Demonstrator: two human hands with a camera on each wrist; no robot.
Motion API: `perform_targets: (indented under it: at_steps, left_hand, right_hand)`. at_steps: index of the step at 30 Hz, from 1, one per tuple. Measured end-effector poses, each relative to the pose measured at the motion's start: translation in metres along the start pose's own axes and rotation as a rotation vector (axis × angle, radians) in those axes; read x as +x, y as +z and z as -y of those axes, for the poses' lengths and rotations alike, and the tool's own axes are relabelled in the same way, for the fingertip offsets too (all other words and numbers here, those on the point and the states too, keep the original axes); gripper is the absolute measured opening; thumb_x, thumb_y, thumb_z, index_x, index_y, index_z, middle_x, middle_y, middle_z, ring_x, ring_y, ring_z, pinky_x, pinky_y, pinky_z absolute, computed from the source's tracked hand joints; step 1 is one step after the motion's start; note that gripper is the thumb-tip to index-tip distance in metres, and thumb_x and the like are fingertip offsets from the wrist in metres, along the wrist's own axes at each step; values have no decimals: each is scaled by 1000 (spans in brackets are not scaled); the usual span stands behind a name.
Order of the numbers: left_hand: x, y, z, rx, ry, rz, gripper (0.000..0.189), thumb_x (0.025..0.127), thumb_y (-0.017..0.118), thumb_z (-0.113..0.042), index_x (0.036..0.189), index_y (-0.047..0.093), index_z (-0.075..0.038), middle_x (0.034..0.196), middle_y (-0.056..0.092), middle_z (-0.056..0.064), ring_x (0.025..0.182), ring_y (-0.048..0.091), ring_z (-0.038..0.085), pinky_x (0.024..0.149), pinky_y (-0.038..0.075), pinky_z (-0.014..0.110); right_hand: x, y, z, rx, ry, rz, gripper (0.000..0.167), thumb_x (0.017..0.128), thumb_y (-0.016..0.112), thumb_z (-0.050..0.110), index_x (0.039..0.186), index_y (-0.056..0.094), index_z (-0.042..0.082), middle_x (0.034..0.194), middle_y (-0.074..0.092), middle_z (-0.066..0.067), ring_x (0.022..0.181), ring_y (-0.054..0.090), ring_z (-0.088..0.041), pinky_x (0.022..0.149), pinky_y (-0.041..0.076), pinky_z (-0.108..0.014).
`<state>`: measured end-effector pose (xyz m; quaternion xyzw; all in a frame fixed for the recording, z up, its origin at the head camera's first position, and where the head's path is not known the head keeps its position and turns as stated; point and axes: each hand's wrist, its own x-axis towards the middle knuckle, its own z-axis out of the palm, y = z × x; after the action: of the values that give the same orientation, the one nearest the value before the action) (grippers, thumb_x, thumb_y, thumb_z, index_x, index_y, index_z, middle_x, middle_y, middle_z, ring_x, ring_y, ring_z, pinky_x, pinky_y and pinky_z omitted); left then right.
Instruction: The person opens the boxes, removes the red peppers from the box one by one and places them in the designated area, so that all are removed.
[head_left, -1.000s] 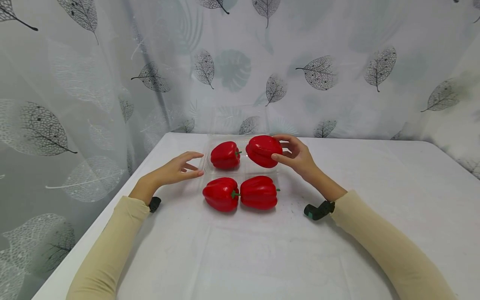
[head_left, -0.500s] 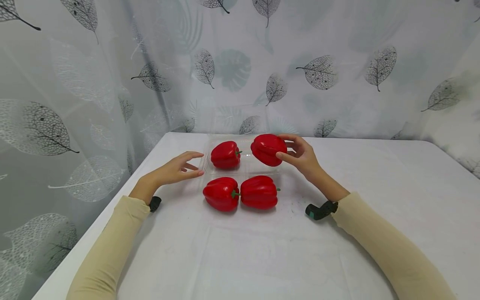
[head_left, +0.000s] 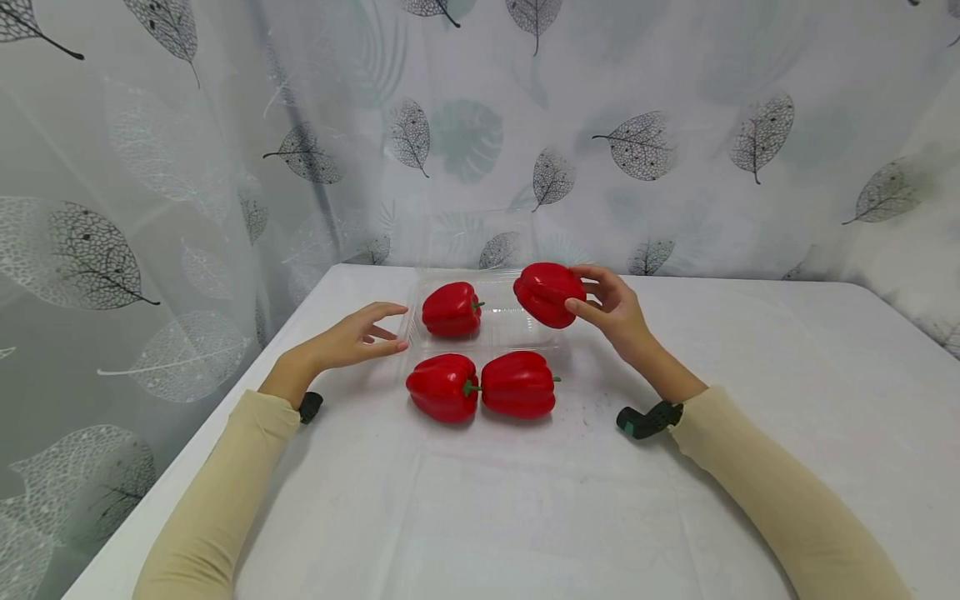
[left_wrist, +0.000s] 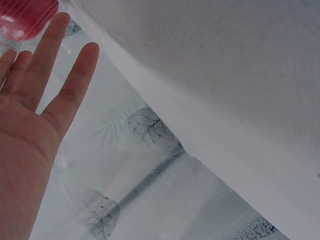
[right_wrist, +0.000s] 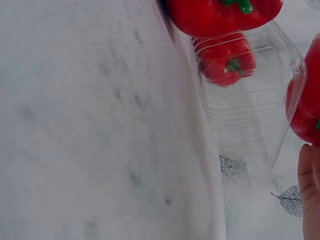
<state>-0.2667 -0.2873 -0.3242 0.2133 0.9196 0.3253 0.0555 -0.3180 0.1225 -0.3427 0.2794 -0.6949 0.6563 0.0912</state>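
The right hand [head_left: 611, 312] grips 1 red pepper [head_left: 548, 294] by the right end of a clear container [head_left: 513, 329]; the left hand [head_left: 352, 337] (fingers loosely extended) is at its left edge. Inside lies 1 other pepper [head_left: 448, 310]; 2 more peppers [head_left: 517, 385] rest in front on the table [head_left: 600, 517].

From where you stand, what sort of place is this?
Probably a curtained-off indoor work corner: a leaf-print curtain hangs behind a white table, which bears a clear plastic container and red peppers.

Red peppers [head_left: 518, 385], green stems [right_wrist: 245, 6]; white table [head_left: 592, 517]; leaf-patterned curtain [head_left: 675, 67].
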Motion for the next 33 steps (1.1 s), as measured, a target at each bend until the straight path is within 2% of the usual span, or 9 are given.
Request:
perform_targets:
  at_steps: [11, 21, 28, 33]
  left_hand:
    - [2, 0, 2, 28, 1, -9, 70, 93, 66, -34, 149, 35, -8, 152, 34, 15, 120, 59, 33, 102, 43, 56]
    - [0, 0, 0, 24, -6, -5, 70, 92, 67, -33, 149, 34, -7, 152, 34, 14, 119, 59, 32, 102, 43, 54]
    - [1, 0, 1, 20, -4, -4, 70, 93, 67, -32, 149, 34, -7, 153, 33, 14, 120, 59, 33, 103, 43, 55]
    - [1, 0, 1, 4, -24, 2, 71, 92, 67, -33, 150, 34, -8, 153, 33, 13, 121, 58, 33, 104, 42, 55]
  right_hand:
    - [0, -6, -5, 45, -26, -19, 51, 89, 72, 15, 135, 52, 7, 130, 55, 0, 111, 56, -16, 84, 54, -19]
    - [0, -9, -3, 56, -8, -31, 49, 91, 66, 4, 136, 48, 1, 128, 55, 2, 110, 57, -15, 86, 53, -19]
    - [-1, -14, -6, 30, 1, -52, 47, 92, 67, 8, 136, 51, 7, 128, 54, 3, 110, 57, -14, 84, 54, -19]
    - [-2, -18, -8, 18, 1, -49, 48, 91, 68, 10, 136, 50, 7, 130, 54, 2, 111, 56, -14, 84, 54, -19]
